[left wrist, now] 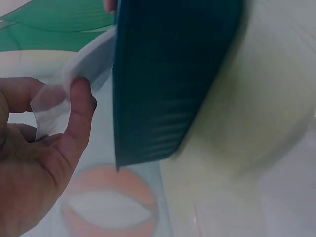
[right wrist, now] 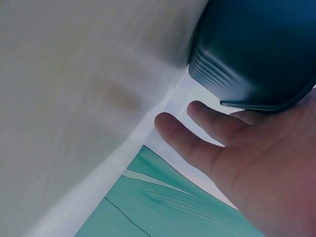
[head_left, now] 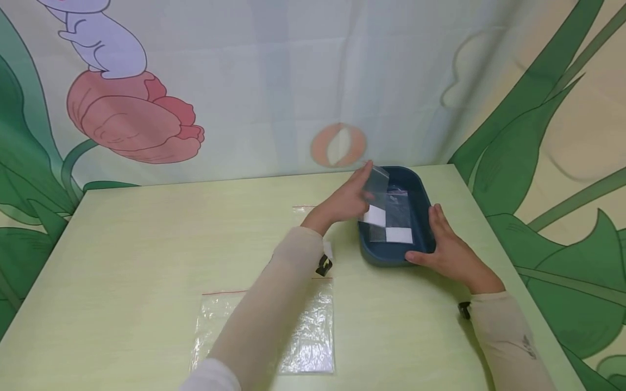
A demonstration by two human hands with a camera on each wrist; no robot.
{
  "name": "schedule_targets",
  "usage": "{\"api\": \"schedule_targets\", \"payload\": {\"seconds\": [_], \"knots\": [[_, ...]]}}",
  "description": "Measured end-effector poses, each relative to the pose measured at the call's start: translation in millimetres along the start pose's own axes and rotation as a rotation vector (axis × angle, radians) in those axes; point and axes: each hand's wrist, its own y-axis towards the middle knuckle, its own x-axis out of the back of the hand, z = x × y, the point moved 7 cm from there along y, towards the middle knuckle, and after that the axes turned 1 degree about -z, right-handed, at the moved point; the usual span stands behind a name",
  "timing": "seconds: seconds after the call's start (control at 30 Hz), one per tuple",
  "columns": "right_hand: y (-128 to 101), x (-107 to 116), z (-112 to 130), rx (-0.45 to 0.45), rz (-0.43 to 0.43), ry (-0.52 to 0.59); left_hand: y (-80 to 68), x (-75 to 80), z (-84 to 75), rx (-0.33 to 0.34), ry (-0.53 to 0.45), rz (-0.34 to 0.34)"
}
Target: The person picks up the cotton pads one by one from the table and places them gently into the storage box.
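My left hand (head_left: pixel 346 200) pinches a small clear zip bag (head_left: pixel 377 184) with a white patch at its lower end. In the left wrist view, thumb and fingers grip this bag at one end beside the bin wall. A dark blue plastic bin (head_left: pixel 421 203) stands under it. Inside lies another clear bag with a white patch (head_left: pixel 399 234), partly overlapped by the held one. My right hand (head_left: pixel 452 255) touches the bin's right side, its thumb at the near rim and its fingers stretched along the outside wall.
Clear zip bags with red seal lines, including a large one (head_left: pixel 308 336), lie on the pale table (head_left: pixel 127 271), partly hidden by the left forearm. A printed curtain (head_left: pixel 254 87) hangs behind the table. The table's right edge runs close to the right arm.
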Motion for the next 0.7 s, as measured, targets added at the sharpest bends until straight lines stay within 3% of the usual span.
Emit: {"api": "schedule_targets", "payload": {"seconds": [0.3,0.7], "knots": [[1.2,0.3,0.8,0.004,0.001,-0.005,26.9,-33.2,5.9,0.011,0.267,0.006],[-1.7,2.1,4.0,0.03,-0.002,0.014,46.9,-58.4,13.4,0.072,0.307,0.045]]}}
